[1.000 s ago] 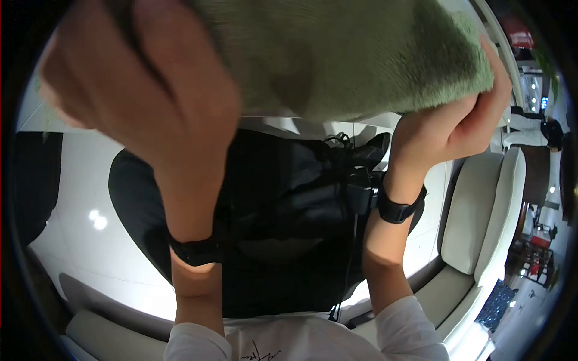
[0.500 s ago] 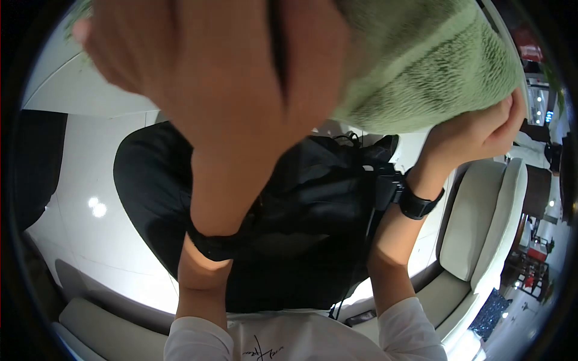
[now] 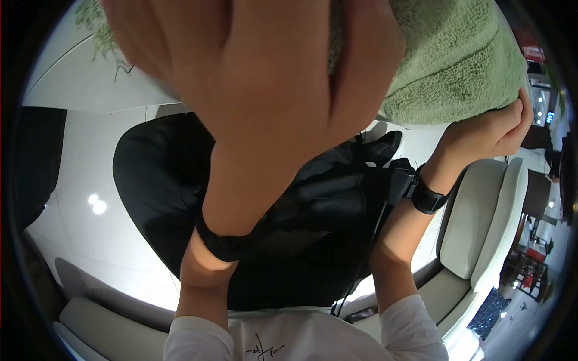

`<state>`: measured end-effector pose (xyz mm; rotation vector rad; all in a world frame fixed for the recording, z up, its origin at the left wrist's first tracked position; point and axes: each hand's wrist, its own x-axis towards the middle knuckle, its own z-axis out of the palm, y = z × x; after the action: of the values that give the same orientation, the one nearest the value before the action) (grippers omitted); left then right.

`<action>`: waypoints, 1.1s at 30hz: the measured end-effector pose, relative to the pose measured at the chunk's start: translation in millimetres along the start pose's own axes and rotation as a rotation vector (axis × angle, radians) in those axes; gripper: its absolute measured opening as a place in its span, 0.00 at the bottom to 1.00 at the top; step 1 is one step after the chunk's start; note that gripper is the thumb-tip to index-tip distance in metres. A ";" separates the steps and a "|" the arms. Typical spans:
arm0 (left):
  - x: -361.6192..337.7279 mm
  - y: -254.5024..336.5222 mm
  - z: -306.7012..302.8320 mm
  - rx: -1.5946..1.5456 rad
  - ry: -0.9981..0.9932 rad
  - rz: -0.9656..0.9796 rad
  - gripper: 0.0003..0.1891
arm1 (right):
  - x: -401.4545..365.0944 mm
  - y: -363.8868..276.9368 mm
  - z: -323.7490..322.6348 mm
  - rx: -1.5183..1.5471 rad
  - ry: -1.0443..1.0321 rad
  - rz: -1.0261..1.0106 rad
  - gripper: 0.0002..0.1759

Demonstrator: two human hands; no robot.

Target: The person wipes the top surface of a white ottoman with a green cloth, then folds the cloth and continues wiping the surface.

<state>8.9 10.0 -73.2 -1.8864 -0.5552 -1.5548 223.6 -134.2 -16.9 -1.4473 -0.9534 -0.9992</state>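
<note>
Green towel (image 3: 460, 75) shows at one o'clock, held by the right hand (image 3: 495, 127) at two; whether the left hand (image 3: 265, 78), at twelve, grips it, I cannot tell.

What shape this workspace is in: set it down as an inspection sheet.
Surface: white tabletop, partly in view, the rest hidden.
Job's things: green towel, creased, partly covered.
Clutter: green plant fronds at the tabletop's left; a dark flat object near the seat, too unclear to name.
Hands: left in front of the towel, fingertips unseen; right curled at the towel's edge, grip unclear.
Cables: thin black cord by the lap.
Surroundings: pale padded seating, glossy floor.
</note>
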 end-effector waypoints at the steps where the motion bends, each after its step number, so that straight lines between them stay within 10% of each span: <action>1: -1.7 -4.5 0.4 0.013 0.001 0.020 0.18 | -0.3 -3.2 0.0 -0.014 -0.002 0.025 0.19; 10: -16.4 -70.1 -15.3 0.217 -0.207 -0.024 0.18 | -14.4 -23.7 18.8 0.010 -0.052 -0.274 0.19; 18: -10.5 -20.2 -2.7 0.129 -0.054 0.059 0.16 | 3.0 12.1 -1.2 0.155 0.002 0.050 0.20; 23: -16.3 -62.4 -4.6 0.230 -0.134 0.074 0.16 | -6.6 -13.1 6.8 0.049 -0.063 -0.141 0.18; 29: 6.4 -38.9 -21.9 0.094 -0.330 -0.506 0.15 | -12.6 -21.7 15.5 0.064 -0.063 -0.262 0.17; 33: -12.2 -25.6 5.2 0.136 -0.024 -0.022 0.16 | -1.3 2.5 3.5 0.046 -0.041 -0.096 0.19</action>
<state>-7.1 32.8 -80.5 -1.8043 -0.6776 -1.4713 225.8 -131.0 -19.2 -1.3991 -1.0774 -1.0145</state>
